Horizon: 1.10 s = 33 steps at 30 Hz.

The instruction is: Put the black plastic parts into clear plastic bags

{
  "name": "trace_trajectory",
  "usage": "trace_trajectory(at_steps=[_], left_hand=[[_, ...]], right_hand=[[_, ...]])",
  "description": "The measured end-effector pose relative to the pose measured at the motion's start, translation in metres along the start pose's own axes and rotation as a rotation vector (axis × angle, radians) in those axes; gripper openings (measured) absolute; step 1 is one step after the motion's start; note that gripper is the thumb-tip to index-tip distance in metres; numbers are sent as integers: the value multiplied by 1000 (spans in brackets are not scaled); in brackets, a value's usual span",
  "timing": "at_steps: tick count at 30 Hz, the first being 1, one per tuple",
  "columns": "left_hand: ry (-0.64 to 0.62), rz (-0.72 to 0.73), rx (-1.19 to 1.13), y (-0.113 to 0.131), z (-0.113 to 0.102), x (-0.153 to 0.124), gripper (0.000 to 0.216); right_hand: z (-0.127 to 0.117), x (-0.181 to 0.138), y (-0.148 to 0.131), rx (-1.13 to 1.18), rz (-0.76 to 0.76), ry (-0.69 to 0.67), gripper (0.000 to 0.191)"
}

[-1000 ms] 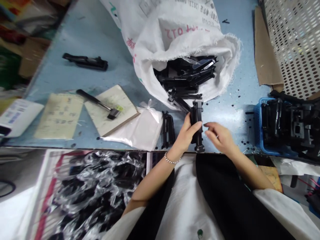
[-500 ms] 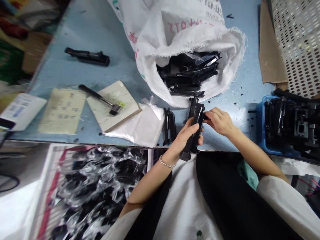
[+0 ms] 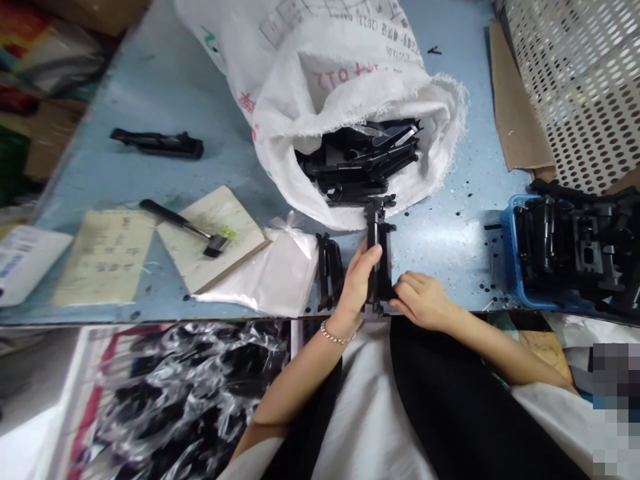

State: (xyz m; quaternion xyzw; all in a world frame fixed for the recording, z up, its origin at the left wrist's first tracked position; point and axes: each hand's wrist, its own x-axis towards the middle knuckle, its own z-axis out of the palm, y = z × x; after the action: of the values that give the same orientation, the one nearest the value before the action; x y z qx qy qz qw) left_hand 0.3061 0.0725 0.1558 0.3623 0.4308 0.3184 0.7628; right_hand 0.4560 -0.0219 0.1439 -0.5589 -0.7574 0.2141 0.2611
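My left hand is wrapped round a long black plastic part, held upright in view at the table's front edge. On its right side, near the lower end, my right hand is closed with thumb and fingers pinched against the part; whether a small piece sits in the pinch is hidden. Just left of my left hand lie two slim black parts. Beyond the held part, a white woven sack lies with its mouth towards me, and several black plastic parts show inside.
A hammer rests on a pale block, beside clear plastic bags. Another black part lies far left. At right stands a blue basket full of black parts, below a perforated white crate. Black scraps dot the table.
My right hand has moved from the upper end of the black part down to its lower right side. The part is now held straighter. The view has shifted slightly.
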Motion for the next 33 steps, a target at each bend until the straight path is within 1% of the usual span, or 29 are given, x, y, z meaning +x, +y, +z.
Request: trace_trajectory(at_steps=[1,3,6,8,10,11,12,13,15,16,17,18,19,20,21,22,24,25,26,27,29,33], left_hand=[[6,22,14,-3,3,0,39],[-17,68,51,-10,12,-1,37],[-86,134,133,-22,26,1,43],[-136,230,253,-27,30,7,49],[-175,376,473,-28,29,17,53],[-162,451,621,-28,27,24,54],[-114,512,779,-27,24,31,55],[-35,551,934,-25,20,38,56],[130,557,1177,-22,10,53,61],[166,530,1239,-20,6,59,65],[167,498,1251,-17,1,64,68],[146,473,1209,-14,-3,66,70],[113,454,1111,-11,-7,66,71],[69,433,961,-8,-10,63,71],[11,395,774,-5,-12,58,70],[-64,329,570,-3,-13,50,69],[-249,118,198,-1,-11,29,65],[-327,10,63,-2,-9,19,63],[-381,-77,-26,-3,-7,9,61],[-414,-134,-73,-4,-4,0,59],[-433,-176,-84,-5,-1,-13,55],[-454,-240,41,-1,2,-24,49]], right_hand=[[4,-6,-2,32,28,3,48],[9,-18,-2,148,130,8,44],[6,-31,3,302,311,-9,45],[-2,-39,7,341,397,-18,46],[-10,-44,13,298,424,-3,48],[-12,-47,16,242,418,6,48],[-14,-49,19,171,411,10,48],[-15,-51,22,92,407,6,47],[-12,-53,26,-63,418,-31,46],[-10,-54,27,-129,426,-57,46],[-8,-53,28,-177,426,-87,45],[-7,-52,28,-199,417,-116,45],[-7,-50,28,-192,400,-137,45],[-9,-47,28,-162,385,-134,44],[-12,-43,28,-122,374,-101,43],[-16,-38,29,-84,370,-35,42],[-25,-25,31,-53,367,149,44],[-29,-18,32,-59,354,225,46],[-33,-12,34,-75,332,270,47],[-36,-6,35,-94,303,284,48],[-39,3,36,-134,247,256,45],[-42,12,41,-213,120,193,42]])
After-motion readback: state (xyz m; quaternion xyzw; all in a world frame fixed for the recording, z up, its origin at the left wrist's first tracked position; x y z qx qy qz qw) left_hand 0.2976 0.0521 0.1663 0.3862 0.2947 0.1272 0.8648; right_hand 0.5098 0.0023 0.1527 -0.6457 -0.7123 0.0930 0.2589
